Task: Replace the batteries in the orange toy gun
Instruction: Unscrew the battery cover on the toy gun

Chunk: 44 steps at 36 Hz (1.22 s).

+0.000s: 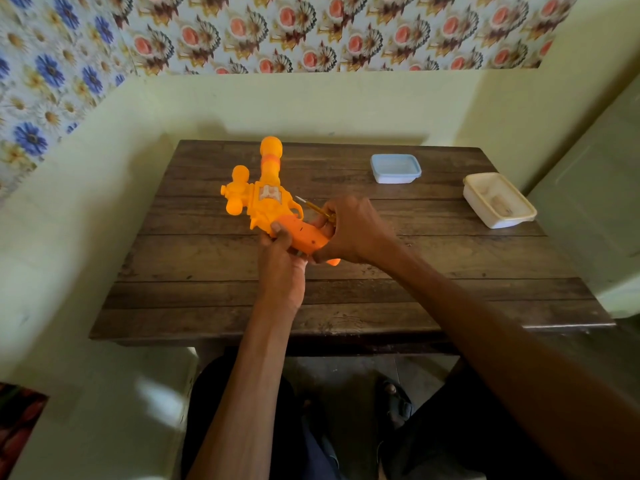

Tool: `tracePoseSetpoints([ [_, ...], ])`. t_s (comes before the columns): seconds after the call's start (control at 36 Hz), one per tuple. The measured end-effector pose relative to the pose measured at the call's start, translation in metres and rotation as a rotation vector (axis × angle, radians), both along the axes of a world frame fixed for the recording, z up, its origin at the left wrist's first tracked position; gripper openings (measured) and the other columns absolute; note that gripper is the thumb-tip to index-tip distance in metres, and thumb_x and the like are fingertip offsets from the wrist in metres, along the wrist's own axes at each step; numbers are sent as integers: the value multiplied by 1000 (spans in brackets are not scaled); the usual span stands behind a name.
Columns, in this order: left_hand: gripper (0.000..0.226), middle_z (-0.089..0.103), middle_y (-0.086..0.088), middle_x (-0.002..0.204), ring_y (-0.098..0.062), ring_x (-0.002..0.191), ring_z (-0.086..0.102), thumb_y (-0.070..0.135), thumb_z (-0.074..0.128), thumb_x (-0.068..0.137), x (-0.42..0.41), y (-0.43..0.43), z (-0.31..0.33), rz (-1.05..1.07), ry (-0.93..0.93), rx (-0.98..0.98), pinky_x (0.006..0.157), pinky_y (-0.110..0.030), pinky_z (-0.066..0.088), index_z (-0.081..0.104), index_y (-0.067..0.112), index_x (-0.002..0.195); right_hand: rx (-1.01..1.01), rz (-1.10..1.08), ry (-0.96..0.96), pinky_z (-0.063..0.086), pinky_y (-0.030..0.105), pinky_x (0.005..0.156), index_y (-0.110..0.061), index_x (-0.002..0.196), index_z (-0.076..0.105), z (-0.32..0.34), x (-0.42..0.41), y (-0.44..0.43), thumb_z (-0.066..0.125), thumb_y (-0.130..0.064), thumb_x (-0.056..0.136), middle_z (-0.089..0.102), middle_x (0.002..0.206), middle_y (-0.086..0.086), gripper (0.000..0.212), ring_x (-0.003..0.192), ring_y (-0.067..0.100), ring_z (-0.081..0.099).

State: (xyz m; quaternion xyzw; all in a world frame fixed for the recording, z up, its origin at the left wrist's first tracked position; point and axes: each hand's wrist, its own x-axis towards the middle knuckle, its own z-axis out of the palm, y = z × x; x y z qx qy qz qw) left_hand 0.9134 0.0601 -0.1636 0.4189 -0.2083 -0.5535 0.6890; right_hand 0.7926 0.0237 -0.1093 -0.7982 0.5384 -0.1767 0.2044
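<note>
The orange toy gun is held over the wooden table, barrel pointing away from me. My left hand grips the gun's handle from below, thumb lying on its left side. My right hand wraps the handle's end from the right and also holds a small yellow-handled screwdriver, whose metal tip points up and left towards the gun body. No batteries are visible.
A light blue lidded box sits at the table's back centre-right. A white lidded container stands near the right edge. Pale green walls close in the table at the back and on both sides. My knees are under the front edge.
</note>
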Motion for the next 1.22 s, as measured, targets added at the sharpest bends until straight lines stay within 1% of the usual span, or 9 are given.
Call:
tracePoseSetpoints([
  [0.14,41,59,-11,128,-23,110,61,26,39,104,4,-1,-2,7,46,35,80,-36,57,39,13,144,131,9,-123,42,19,59,-24,94,66,-2,-5,3,87,-43,61,63,86,-10,44,73,2,55],
  [0.22,43,54,-14,137,-30,124,55,24,39,104,5,-3,-4,12,89,41,102,-50,46,36,15,146,284,-17,-295,46,26,67,-19,104,68,-3,-11,3,67,-45,86,65,87,-4,31,75,7,57],
  [0.31,45,56,-11,133,-33,124,54,25,40,103,4,-5,-5,22,73,38,104,-54,43,35,18,147,252,-184,-288,38,27,59,-5,95,64,-15,-15,-5,44,-23,100,56,73,-1,28,64,8,48],
  [0.47,44,61,-4,118,-26,108,62,25,38,104,2,-7,-4,24,54,19,98,-50,47,32,20,147,120,-261,6,41,28,60,-8,82,68,-43,-18,-21,49,-4,87,63,77,9,19,77,26,60],
  [0.67,43,59,-6,123,-26,106,63,26,38,104,4,-8,-7,23,64,9,84,-42,53,33,20,147,-26,-301,6,55,40,72,-15,92,71,-57,-14,-19,60,-10,80,71,90,11,17,87,29,64],
  [0.78,45,57,-9,127,-31,115,59,26,41,103,4,-8,-6,30,61,23,93,-49,50,33,19,147,-109,-327,2,54,39,82,-22,98,73,-57,-15,-18,70,-27,76,73,98,8,23,95,29,64],
  [0.92,46,53,-13,138,-32,125,54,25,42,102,6,-8,-7,18,98,31,95,-49,50,35,18,147,-88,-195,-341,44,6,61,-22,92,73,-20,-11,0,66,-24,89,70,84,-13,8,71,-4,61],
  [1.03,45,52,-17,138,-29,119,57,23,42,102,4,-6,-2,-5,146,6,90,-40,55,38,12,146,-56,65,-222,45,13,65,-20,95,73,-13,0,11,83,-31,70,70,87,-8,29,74,1,60],
  [1.22,47,49,-24,139,-40,116,60,26,36,104,6,-1,-1,-24,233,-3,71,-41,59,33,7,146,-89,37,-98,58,38,72,-22,82,70,-11,8,7,84,-31,62,72,83,-5,26,77,10,67],
])
